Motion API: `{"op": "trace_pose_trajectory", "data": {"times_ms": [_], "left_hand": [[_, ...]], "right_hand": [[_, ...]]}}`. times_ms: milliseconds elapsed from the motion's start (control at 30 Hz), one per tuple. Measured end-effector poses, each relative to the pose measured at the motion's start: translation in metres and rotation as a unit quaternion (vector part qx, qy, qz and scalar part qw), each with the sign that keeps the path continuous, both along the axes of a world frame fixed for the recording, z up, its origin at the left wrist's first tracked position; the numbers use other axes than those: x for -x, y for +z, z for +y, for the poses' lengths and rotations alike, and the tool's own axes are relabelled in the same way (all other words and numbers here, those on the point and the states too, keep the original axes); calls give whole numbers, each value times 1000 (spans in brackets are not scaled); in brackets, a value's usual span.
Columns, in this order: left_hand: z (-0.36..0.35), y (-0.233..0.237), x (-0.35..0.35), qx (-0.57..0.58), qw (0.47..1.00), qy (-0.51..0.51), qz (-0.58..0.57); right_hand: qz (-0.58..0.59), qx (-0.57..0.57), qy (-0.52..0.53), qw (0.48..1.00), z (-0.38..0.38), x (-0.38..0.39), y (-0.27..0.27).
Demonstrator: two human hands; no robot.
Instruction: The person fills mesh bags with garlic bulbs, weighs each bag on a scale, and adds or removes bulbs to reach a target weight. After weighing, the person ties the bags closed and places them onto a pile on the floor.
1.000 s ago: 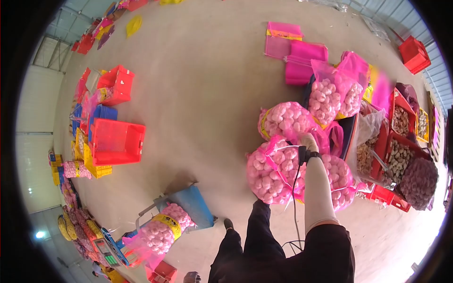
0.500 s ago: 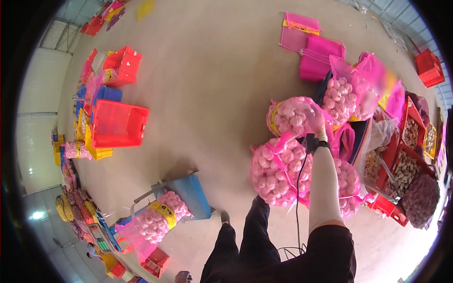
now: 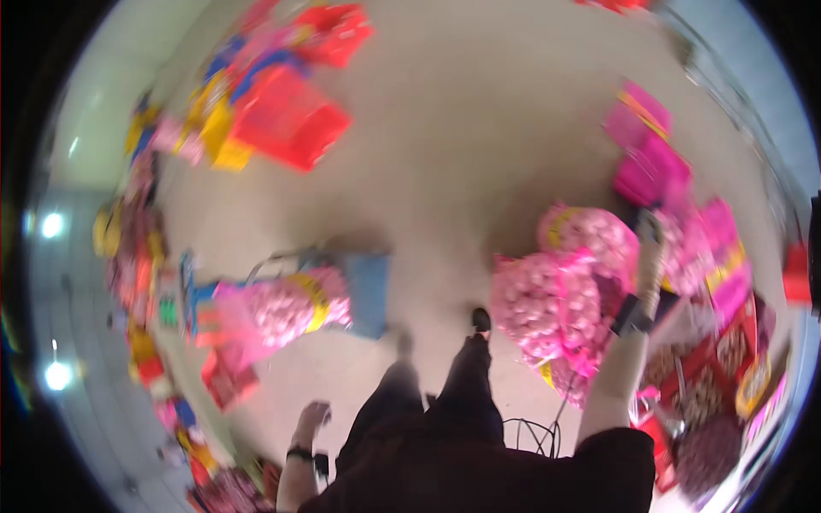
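Garlic bag (image 3: 588, 235) lies on the floor (image 3: 445, 154), right of me, touching another bag (image 3: 547, 301). My right hand (image 3: 650, 232) is at its far edge, grip too blurred to tell. Left hand (image 3: 313, 417) hangs at my side, grip likewise unclear.

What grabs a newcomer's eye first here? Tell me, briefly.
The heap of pink net bags of garlic on the floor at centre right stands out first, with the person's right hand reaching in at their upper right edge. Next come another pink bag lying on a blue platform at centre left, and a red crate at upper left. The whole picture is motion-blurred.
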State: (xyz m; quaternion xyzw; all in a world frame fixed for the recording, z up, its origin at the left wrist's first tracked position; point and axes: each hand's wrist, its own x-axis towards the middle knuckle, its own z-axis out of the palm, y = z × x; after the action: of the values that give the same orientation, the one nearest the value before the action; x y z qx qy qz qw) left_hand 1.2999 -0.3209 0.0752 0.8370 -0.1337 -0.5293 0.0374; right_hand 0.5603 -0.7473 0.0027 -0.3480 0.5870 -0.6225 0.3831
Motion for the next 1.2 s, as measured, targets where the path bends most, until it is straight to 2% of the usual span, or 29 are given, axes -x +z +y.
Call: {"op": "trace_pose_trajectory", "data": {"times_ms": [67, 100, 133, 167, 200, 233, 267, 300, 367, 433, 500, 533, 567, 633, 667, 733, 767, 833, 867, 900, 967, 1000, 1033, 1067, 1100, 1133, 1167, 1200], "left_hand": [[-1, -9, 0, 37, 999, -7, -37], [-19, 9, 12, 52, 997, -13, -61], [-11, 0, 1, 90, 993, -18, -71], [-16, 5, 2, 122, 989, 31, -82], [-14, -1, -3, 151, 977, 125, -85], [-17, -4, -12, 178, 958, 209, -88], [-19, -11, -21, 202, 933, 285, -83], [-20, -13, -30, 213, 925, 304, -83], [-22, -20, -63, 309, 833, 449, -97], [-26, -21, -90, 335, 805, 480, -99], [-20, -37, -110, 350, 790, 444, -239], [-14, -47, -120, 330, 813, 414, -241], [-9, -59, -126, 333, 806, 426, -241], [-5, -79, -144, 308, 829, 365, -289], [-8, -75, -158, 312, 824, 373, -291], [-13, -68, -170, 283, 853, 352, -260], [-19, -57, -176, 286, 850, 359, -260], [-29, -40, -189, 334, 849, 285, -293], [-33, -44, -199, 319, 864, 292, -258], [-36, -44, -205, 321, 861, 297, -259], [-39, -41, -212, 395, 860, 258, -196], [-35, -81, -218, 412, 846, 129, -314], [-36, -82, -222, 411, 846, 127, -316], [-38, -83, -226, 433, 853, 120, -267], [-40, -85, -230, 453, 858, 112, -215], [-35, -86, -225, 436, 848, 44, -298], [-39, -70, -222, 432, 853, 37, -291], [-43, -58, -219, 503, 831, 122, -202]], "right_hand": [[117, -102, 82, 984, -1, -54, 50], [62, -118, 71, 989, 0, -97, 74], [16, -88, 176, 980, 5, -113, 66], [28, -146, 207, 967, 4, -134, 50], [29, -130, 251, 959, 31, -128, 6], [40, -143, 340, 929, 70, -132, -29], [59, -158, 418, 893, 54, -179, -46], [78, -172, 487, 853, 19, -239, -68], [-38, -294, 517, 803, 52, -358, 10], [91, -232, 694, 675, 54, -437, -13], [272, -101, 763, 577, 73, -552, 68], [304, -92, 769, 555, 74, -597, 71], [333, -81, 772, 535, 72, -637, 63], [305, -43, 760, 573, 59, -710, 34], [309, -35, 762, 568, 57, -743, 49], [375, 92, 674, 630, 56, -797, 79], [379, 97, 676, 624, 54, -819, 92], [352, 61, 714, 602, 52, -853, 108], [361, 20, 734, 575, 46, -869, 106], [363, 24, 735, 572, 43, -881, 106], [343, 22, 776, 530, 34, -902, 98], [342, 24, 777, 529, 30, -913, 91], [326, 83, 799, 499, 30, -923, 88], [308, 140, 816, 469, 31, -929, 85], [305, 137, 815, 473, 33, -931, 80], [270, 113, 813, 504, 35, -929, 76], [233, 85, 808, 535, 39, -927, 81], [196, 55, 799, 566, 51, -919, 83]]}}
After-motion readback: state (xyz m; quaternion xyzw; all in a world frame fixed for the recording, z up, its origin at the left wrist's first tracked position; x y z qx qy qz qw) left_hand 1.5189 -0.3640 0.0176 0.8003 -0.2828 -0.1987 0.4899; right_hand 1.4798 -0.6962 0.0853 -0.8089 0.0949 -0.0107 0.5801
